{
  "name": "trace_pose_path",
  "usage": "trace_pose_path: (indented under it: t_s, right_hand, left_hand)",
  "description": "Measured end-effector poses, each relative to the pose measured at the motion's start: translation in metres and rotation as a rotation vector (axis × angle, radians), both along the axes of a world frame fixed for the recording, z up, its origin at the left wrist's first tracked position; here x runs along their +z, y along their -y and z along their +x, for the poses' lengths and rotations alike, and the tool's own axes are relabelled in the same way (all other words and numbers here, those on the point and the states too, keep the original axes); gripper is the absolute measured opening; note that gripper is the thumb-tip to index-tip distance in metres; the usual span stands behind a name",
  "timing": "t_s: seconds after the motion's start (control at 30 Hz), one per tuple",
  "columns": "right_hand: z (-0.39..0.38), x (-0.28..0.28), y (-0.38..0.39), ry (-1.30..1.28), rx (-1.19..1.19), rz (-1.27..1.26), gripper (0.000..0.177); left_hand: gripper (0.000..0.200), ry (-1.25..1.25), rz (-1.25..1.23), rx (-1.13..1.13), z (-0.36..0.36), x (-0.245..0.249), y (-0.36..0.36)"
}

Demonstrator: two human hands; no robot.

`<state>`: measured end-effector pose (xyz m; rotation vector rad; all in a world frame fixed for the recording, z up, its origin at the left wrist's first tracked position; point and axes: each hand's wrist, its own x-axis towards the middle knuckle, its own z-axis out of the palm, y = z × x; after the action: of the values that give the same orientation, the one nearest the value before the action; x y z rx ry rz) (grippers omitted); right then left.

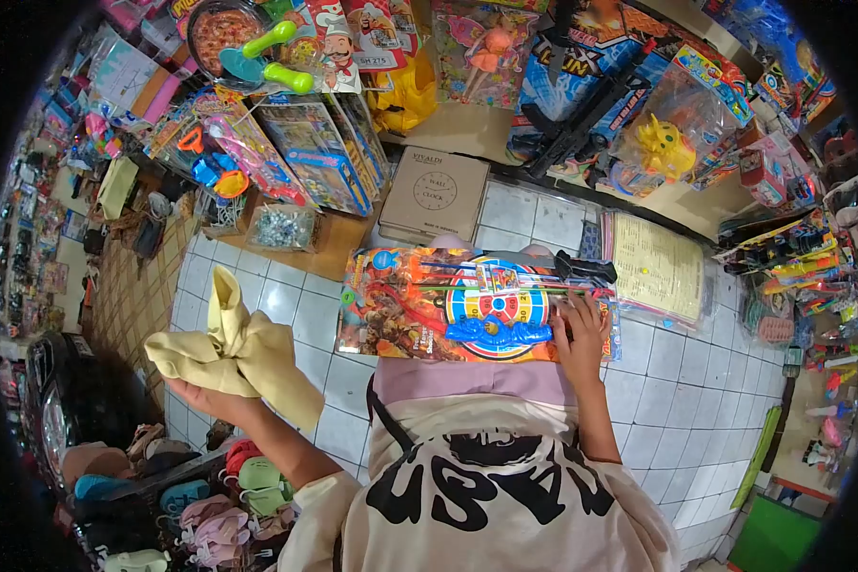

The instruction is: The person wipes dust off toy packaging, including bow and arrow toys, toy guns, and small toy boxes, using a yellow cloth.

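My left hand point(212, 398) is raised at the left with a pale yellow cloth point(257, 353) in its grip. The cloth bunches over the fingers and hides most of them, with its folds hanging down on the right. Across my lap lies a toy bow-and-arrow set point(400, 329) on a colourful card, with a round target, thin arrows and a blue plastic piece under clear wrap. Flat on the right end of this pack rests my right hand point(582, 334), fingers apart and touching its surface.
Just beyond the pack sits a brown wall clock box point(436, 195) on the tiled floor point(639, 400). A stack of papers point(650, 272) lies to its right. Hanging toys, including a black toy gun point(591, 110), line the back. Sandals point(224, 529) crowd the lower left.
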<state>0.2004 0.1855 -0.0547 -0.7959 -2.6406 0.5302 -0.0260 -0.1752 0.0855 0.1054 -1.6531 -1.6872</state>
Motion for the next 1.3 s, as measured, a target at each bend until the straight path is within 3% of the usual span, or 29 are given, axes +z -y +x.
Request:
trace_pose_path:
  t_s: [0.07, 0.17, 0.23, 0.3, 0.4, 0.57, 0.67, 0.73, 0.77, 0.8, 0.83, 0.87, 0.9, 0.93, 0.97, 1.0, 1.03, 1.2, 1.3]
  right_hand:
    - [-0.008, 0.011, 0.004, 0.058, -0.003, 0.013, 0.028]
    - [-0.037, 0.037, 0.022, -0.075, 0.184, -0.204, 0.029]
    - [-0.067, 0.042, 0.037, -0.053, 0.474, -0.402, 0.037]
    - [-0.095, 0.043, 0.062, -0.010, 0.674, -0.244, 0.047]
    - [-0.108, 0.012, 0.081, 0.026, 0.737, -0.003, 0.054]
    - [-0.097, 0.004, 0.088, 0.107, 0.726, -0.039, 0.053]
    - [-0.091, 0.006, 0.089, 0.131, 0.712, -0.067, 0.051]
    - [-0.093, 0.011, 0.085, 0.124, 0.728, -0.125, 0.048]
    - [-0.094, 0.013, 0.080, 0.091, 0.745, -0.255, 0.047]
    - [-0.096, 0.015, 0.072, 0.056, 0.759, -0.384, 0.046]
    - [-0.097, 0.017, 0.065, 0.022, 0.770, -0.514, 0.045]
    - [-0.097, 0.021, 0.061, -0.120, 0.728, -0.675, 0.039]
    - [-0.095, 0.021, 0.054, -0.207, 0.637, -0.724, 0.037]
    - [-0.089, 0.020, 0.044, -0.291, 0.543, -0.772, 0.034]
    - [-0.081, 0.020, 0.035, -0.378, 0.446, -0.816, 0.032]
    - [-0.070, 0.022, 0.025, -0.357, 0.376, -0.718, 0.031]
    - [-0.056, 0.026, 0.014, -0.333, 0.305, -0.620, 0.030]
    - [0.001, 0.017, -0.009, -0.054, 0.050, -0.218, 0.020]
    - [0.025, 0.010, -0.015, -0.056, -0.027, -0.190, 0.019]
  left_hand:
    - [0.051, 0.025, -0.003, 0.014, 0.001, 0.007, -0.008]
    - [0.054, 0.051, 0.019, -0.026, -0.005, -0.002, -0.011]
    - [0.058, 0.008, 0.072, -0.128, -0.008, -0.015, -0.015]
    - [0.057, -0.029, 0.095, -0.209, -0.009, -0.017, -0.022]
    - [0.055, -0.044, 0.092, -0.222, -0.009, -0.015, -0.025]
    - [0.051, -0.003, 0.056, -0.251, -0.007, -0.019, -0.017]
    - [0.038, 0.105, 0.091, -0.305, -0.005, -0.026, -0.026]
    - [0.032, 0.189, -0.214, -0.307, 0.000, -0.036, -0.039]
    - [0.029, 0.322, -0.257, -0.404, -0.001, -0.052, -0.041]
    - [0.024, 0.276, -0.304, -0.538, 0.009, -0.060, -0.059]
    - [0.020, 0.566, -0.412, -0.730, 0.014, -0.057, -0.073]
    - [0.019, 0.454, -0.415, -0.857, 0.019, -0.074, -0.098]
    - [0.022, 0.097, -0.906, -0.864, 0.020, -0.090, -0.113]
    - [0.026, 0.049, -0.967, -1.027, 0.027, -0.096, -0.131]
    - [0.027, 0.052, -1.314, -1.205, 0.024, -0.114, -0.146]
    - [0.025, -0.144, -1.237, -1.137, 0.044, -0.103, -0.154]
    - [0.023, -0.287, -1.340, -1.045, 0.052, -0.116, -0.159]
    - [0.019, -0.181, -1.261, -1.122, 0.049, -0.134, -0.155]
    - [0.019, -0.196, -1.252, -1.078, 0.041, -0.131, -0.157]
